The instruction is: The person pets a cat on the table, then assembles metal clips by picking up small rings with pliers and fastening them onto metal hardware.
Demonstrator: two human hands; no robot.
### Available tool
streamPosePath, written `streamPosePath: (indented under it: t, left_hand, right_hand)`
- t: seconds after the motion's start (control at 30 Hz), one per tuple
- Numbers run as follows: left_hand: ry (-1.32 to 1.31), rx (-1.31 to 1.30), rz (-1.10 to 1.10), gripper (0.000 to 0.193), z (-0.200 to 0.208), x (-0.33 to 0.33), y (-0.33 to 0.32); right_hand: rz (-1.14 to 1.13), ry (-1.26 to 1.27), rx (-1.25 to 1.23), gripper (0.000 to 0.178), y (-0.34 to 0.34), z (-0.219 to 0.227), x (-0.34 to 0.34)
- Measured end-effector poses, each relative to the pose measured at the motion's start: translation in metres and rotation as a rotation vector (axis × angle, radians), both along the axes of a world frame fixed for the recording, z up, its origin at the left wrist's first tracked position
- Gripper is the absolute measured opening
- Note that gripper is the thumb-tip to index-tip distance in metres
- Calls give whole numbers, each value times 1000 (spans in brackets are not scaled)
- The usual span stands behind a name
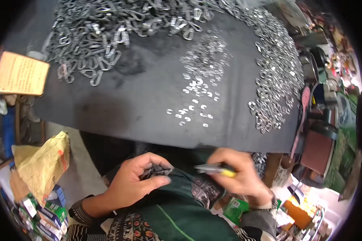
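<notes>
Grey pieces: cupped in curled left hand, apparently for containment.
Pliers: grasped in right hand, tips facing those pieces.

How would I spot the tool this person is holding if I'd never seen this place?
Start at the big dark table and drop below its near edge to the right hand. It grips grey pliers pointing left; the yellow on their handle sets them apart from the dark pieces in the left hand.
</notes>
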State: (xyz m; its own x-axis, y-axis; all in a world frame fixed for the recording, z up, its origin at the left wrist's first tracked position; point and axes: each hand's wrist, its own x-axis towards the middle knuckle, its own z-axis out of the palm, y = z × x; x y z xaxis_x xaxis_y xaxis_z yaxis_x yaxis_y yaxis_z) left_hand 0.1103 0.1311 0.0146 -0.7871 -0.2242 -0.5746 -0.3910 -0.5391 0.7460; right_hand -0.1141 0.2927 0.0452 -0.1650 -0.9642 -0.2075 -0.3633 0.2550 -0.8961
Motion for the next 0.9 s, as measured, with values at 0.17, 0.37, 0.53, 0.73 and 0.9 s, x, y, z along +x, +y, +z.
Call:
streamPosePath:
  t: [0.17,0.37,0.53,0.73,0.9]
  left_hand:
    - [52,5,18,24,-21,-25,25]
    - [157,-121,59,20,-16,-23,28]
    - [310,-276,103,17,-15,-26,34]
    - [269,-140,-10,20,-17,-26,24]
    - [224,6,-16,31,-19,-27,26]
  right_hand:
    - [-115,-15,-3,18,7,-17,20]
    - [-133,36,-20,18,11,-11,20]
    - [-85,70,-80,22,1,-8,24]
    - [109,252,-225,27,-13,-7,16]
    - [93,116,-46,30,-7,-3,13]
